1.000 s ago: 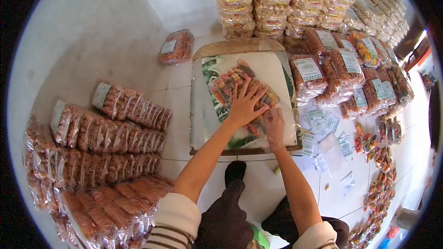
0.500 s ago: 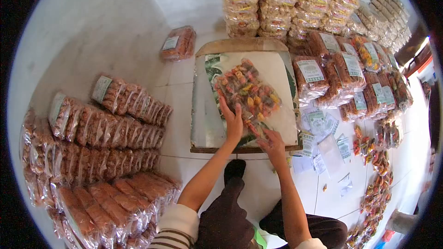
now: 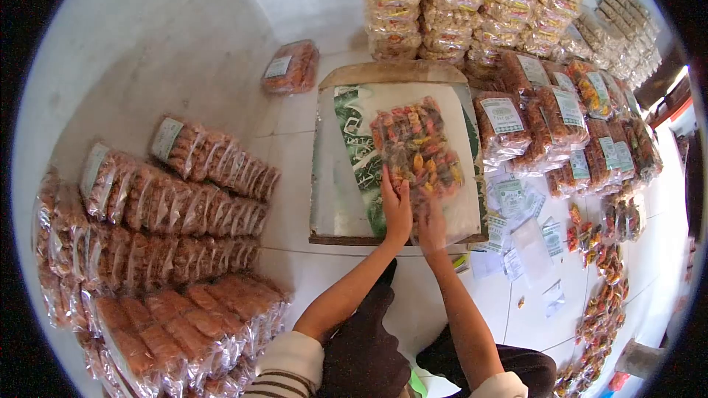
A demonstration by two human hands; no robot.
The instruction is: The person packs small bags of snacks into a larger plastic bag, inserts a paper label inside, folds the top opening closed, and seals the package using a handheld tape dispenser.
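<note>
A clear plastic bag of red, yellow and green wrapped snacks (image 3: 419,144) lies on a low worn board table (image 3: 335,210) in front of me. My left hand (image 3: 398,212) is at the bag's near left side, thumb and fingers closed against the plastic. At the near end, my right hand (image 3: 431,227) is closed on the bag's loose plastic; motion blurs its fingers. Under the bag lies a green and white printed sheet (image 3: 361,147), partly covered.
Packed bags of brown snacks (image 3: 169,191) are stacked left, with a single bag (image 3: 290,68) behind. Labelled bags (image 3: 503,121) stand right of the table, beneath tall stacks of pale packs (image 3: 453,4). Labels (image 3: 532,239) and loose wrapped snacks (image 3: 601,295) lie on the right floor.
The bag has turned more upright and shifted right on the table, uncovering more of the printed sheet. Both hands have moved closer together, the left one rightward.
</note>
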